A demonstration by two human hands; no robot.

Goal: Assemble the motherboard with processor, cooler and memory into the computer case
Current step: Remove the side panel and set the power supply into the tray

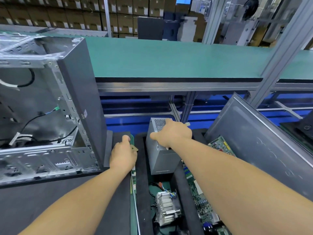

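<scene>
Motherboard (133, 168) on edge, long axis running away, between hands.

Right hand (171, 134) hides its fingers — computer case (42, 107) blurred, cut off left.

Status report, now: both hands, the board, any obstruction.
Left hand pinching edge of upright motherboard in foam slot. Right hand resting on grey power supply, grip unclear. Open case left, nothing between.

left hand (123, 154) gripping, right hand (172, 133) grasping, arms extended
</scene>
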